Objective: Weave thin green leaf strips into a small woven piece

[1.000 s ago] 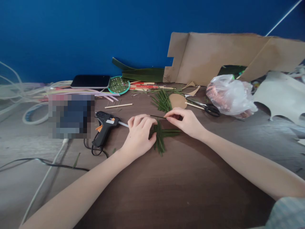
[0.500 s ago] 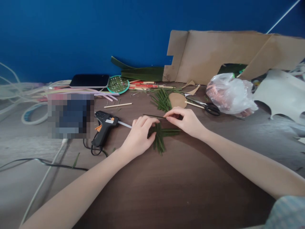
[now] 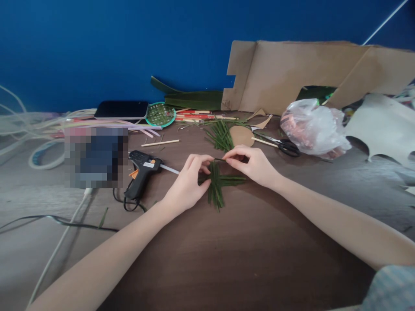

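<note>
A thin leaf strip [image 3: 220, 160] lies just beyond the far end of the crossed strips [image 3: 216, 185], running sideways between the two hands. Half a second ago its left end stuck out bare above the left hand; now that hand's fingertips have come up to it, and only a short length shows. By my reading, the strip is now being managed from both sides rather than one.

The right hand [image 3: 251, 164], beyond and to the right of the crossed strips, pinches the strip between thumb and forefinger. The left hand [image 3: 189, 181] curls over their left side, thumb at their edge; its fingers hide the contact, so I can't tell whether it grips the strip or merely touches it.

Farther out, a pile of loose strips [image 3: 218, 136] and a cardboard disc [image 3: 242, 136] lie beyond the crossed strips, scissors [image 3: 288, 148] beyond and to their right, and a glue gun [image 3: 142, 172] to their left.
</note>
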Demonstrator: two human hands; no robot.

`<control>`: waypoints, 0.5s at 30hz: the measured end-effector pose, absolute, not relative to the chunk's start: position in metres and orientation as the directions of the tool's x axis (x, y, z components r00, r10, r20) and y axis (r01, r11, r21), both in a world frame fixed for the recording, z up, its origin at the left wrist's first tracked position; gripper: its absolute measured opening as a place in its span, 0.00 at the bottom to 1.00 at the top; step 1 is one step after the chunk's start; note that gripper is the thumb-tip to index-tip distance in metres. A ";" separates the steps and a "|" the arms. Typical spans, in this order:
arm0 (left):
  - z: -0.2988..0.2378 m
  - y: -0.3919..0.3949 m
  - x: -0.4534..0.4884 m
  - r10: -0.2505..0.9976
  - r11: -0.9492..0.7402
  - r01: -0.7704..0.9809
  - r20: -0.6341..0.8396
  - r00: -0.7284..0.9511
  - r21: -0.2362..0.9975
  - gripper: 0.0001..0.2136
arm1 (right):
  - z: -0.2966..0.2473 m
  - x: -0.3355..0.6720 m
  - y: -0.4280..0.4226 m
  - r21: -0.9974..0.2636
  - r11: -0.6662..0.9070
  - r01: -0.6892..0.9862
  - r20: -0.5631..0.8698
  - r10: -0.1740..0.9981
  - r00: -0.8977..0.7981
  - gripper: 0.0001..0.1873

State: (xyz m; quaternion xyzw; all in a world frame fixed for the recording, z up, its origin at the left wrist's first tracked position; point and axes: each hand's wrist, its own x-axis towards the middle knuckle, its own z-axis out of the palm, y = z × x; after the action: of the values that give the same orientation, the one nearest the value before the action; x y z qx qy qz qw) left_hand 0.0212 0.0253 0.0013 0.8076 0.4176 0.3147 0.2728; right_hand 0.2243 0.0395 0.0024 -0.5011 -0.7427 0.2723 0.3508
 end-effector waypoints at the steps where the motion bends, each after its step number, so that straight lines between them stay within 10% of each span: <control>1: 0.001 0.025 0.021 0.846 -0.504 0.502 0.284 0.452 0.703 0.21 | 0.003 0.224 0.039 -0.758 0.350 0.550 0.249 0.935 -0.252 0.05; 15: -0.001 0.026 0.021 0.835 -0.532 0.503 0.322 0.446 0.681 0.20 | 0.006 0.225 0.038 -0.785 0.319 0.531 0.212 0.944 -0.253 0.05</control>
State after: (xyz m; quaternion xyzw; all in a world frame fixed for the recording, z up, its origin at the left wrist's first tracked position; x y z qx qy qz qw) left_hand 0.0208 0.0257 -0.0007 0.8115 0.4122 0.3274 0.2536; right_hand 0.2246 0.0381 0.0065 -0.5026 -0.7336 0.2968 0.3480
